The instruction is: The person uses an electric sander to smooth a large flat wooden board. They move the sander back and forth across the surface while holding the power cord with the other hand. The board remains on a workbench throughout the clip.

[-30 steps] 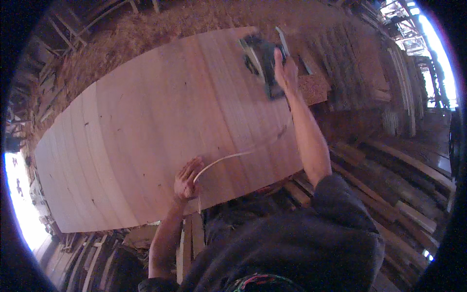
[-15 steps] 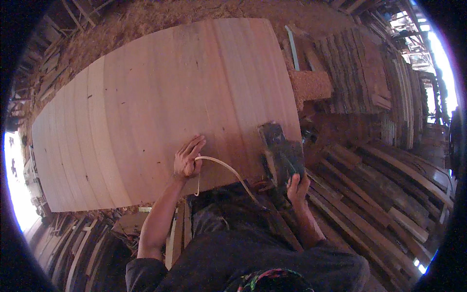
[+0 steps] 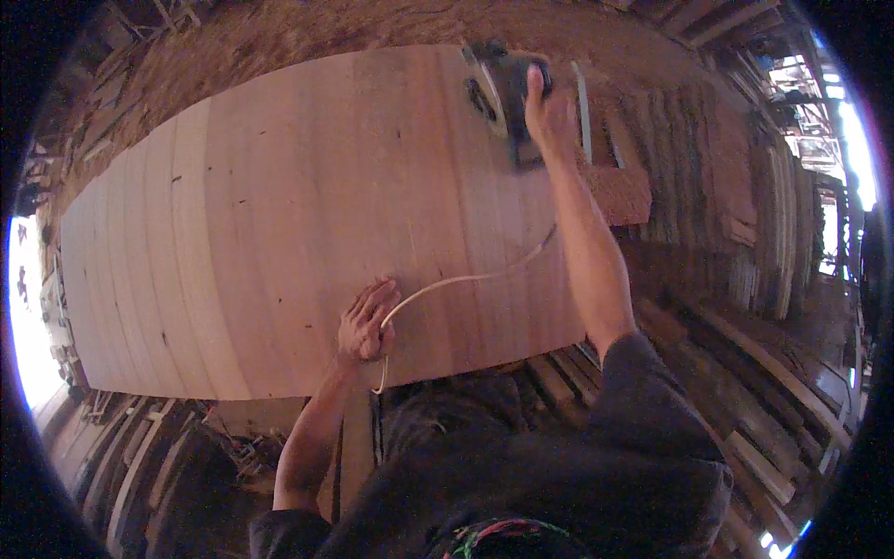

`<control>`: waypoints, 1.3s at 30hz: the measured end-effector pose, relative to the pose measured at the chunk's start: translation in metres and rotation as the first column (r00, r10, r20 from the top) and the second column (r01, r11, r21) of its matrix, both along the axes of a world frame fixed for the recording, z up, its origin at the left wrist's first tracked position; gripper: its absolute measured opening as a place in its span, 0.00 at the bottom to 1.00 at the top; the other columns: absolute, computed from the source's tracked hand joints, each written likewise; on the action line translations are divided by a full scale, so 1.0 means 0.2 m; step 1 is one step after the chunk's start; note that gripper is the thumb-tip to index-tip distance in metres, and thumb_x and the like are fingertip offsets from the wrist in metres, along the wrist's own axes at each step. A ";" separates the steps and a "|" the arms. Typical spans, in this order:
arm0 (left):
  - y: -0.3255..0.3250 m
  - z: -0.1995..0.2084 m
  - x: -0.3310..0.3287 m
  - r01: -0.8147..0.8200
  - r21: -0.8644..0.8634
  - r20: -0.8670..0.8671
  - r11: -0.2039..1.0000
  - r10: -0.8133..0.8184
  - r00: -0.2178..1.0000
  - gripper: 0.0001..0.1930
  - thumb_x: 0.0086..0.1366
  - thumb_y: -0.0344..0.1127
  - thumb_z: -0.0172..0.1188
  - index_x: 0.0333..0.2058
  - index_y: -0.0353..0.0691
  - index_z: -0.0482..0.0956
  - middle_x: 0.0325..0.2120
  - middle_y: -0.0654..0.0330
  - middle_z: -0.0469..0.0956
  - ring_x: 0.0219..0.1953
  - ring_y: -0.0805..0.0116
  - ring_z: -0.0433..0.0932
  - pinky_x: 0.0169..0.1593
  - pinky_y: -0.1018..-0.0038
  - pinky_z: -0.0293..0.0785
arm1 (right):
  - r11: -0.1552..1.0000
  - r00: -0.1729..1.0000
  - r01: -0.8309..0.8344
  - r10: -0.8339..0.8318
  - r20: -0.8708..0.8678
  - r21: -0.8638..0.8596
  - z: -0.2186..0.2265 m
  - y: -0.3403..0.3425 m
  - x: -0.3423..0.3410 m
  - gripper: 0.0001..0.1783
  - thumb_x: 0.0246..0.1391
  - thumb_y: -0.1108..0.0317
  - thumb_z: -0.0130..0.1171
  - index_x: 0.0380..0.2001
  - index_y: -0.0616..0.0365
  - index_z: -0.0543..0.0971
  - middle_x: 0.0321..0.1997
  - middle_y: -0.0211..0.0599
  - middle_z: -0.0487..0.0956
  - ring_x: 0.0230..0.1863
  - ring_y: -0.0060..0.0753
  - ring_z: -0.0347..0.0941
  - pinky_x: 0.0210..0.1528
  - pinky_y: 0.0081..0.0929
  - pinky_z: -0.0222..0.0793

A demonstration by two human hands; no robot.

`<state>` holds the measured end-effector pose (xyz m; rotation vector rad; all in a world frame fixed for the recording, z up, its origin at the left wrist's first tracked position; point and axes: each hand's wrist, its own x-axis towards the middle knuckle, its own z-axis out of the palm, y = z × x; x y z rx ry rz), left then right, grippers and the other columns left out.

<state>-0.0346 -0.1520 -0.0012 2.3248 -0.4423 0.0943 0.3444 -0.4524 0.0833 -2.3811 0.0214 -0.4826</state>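
A broad wooden panel [image 3: 307,214], made of boards joined side by side, lies before me with a curved far edge. At its far right corner my right hand [image 3: 551,110] is closed on a dark corded power tool that looks like a belt sander [image 3: 507,102]; motion blurs it, and its underside is hidden. My left hand [image 3: 369,319] rests on the panel near its front edge, with the pale cord [image 3: 447,280] held at the thumb side. From there the cord curves right across the panel and passes behind my right forearm.
Stacked rough boards [image 3: 689,177] stand to the right, and long planks [image 3: 745,373] lie at the lower right. More timber strips [image 3: 140,466] are at the lower left. Shavings or sawdust [image 3: 279,47] cover the ground beyond the panel.
My right hand has carried the sander from the panel's near right edge to its far right corner. The cord has stretched out across the wood; my left hand stays almost in place.
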 end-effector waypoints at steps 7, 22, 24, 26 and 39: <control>-0.02 0.04 0.01 -0.035 0.057 -0.063 0.998 0.039 0.997 0.27 0.62 0.29 0.56 0.61 0.36 0.79 0.65 0.49 0.76 0.68 0.44 0.73 0.70 0.51 0.71 | 0.995 0.997 -0.012 0.004 -0.083 -0.100 -0.11 0.14 0.66 0.52 0.68 0.23 0.36 0.60 0.66 0.78 0.57 0.71 0.80 0.61 0.77 0.76 0.64 0.62 0.71; 0.52 0.12 -1.34 -0.865 -0.118 0.184 0.488 0.867 0.464 0.21 0.82 0.46 0.53 0.57 0.32 0.79 0.41 0.55 0.84 0.43 0.66 0.82 0.48 0.65 0.80 | 0.989 0.995 -0.019 0.033 -0.095 0.146 -0.17 -0.21 -1.24 0.34 0.75 0.40 0.48 0.49 0.67 0.79 0.35 0.43 0.80 0.33 0.42 0.77 0.35 0.41 0.70; 0.68 0.13 -1.51 -0.901 0.022 0.310 0.434 0.854 0.419 0.22 0.81 0.47 0.55 0.55 0.32 0.80 0.39 0.56 0.84 0.40 0.65 0.82 0.43 0.64 0.82 | 0.991 0.998 -0.059 0.054 0.044 0.123 -0.16 -0.22 -1.71 0.33 0.75 0.41 0.49 0.47 0.66 0.80 0.27 0.35 0.80 0.22 0.31 0.76 0.25 0.34 0.68; 0.99 0.03 -1.68 -0.969 0.073 0.421 0.237 0.873 0.245 0.24 0.80 0.51 0.54 0.52 0.32 0.81 0.34 0.58 0.82 0.33 0.65 0.81 0.38 0.65 0.83 | 0.994 0.998 -0.023 0.029 -0.056 0.106 -0.09 -0.22 -2.22 0.30 0.76 0.43 0.50 0.50 0.65 0.79 0.26 0.32 0.78 0.21 0.26 0.73 0.24 0.30 0.66; 1.41 0.55 -1.03 -0.751 -0.576 -0.644 0.324 0.387 0.660 0.31 0.83 0.58 0.41 0.53 0.35 0.81 0.19 0.71 0.62 0.17 0.82 0.56 0.21 0.83 0.55 | 0.973 0.941 0.128 -0.057 -0.334 0.192 -0.04 -0.03 -2.60 0.29 0.74 0.46 0.52 0.50 0.67 0.82 0.40 0.57 0.87 0.44 0.65 0.85 0.45 0.48 0.79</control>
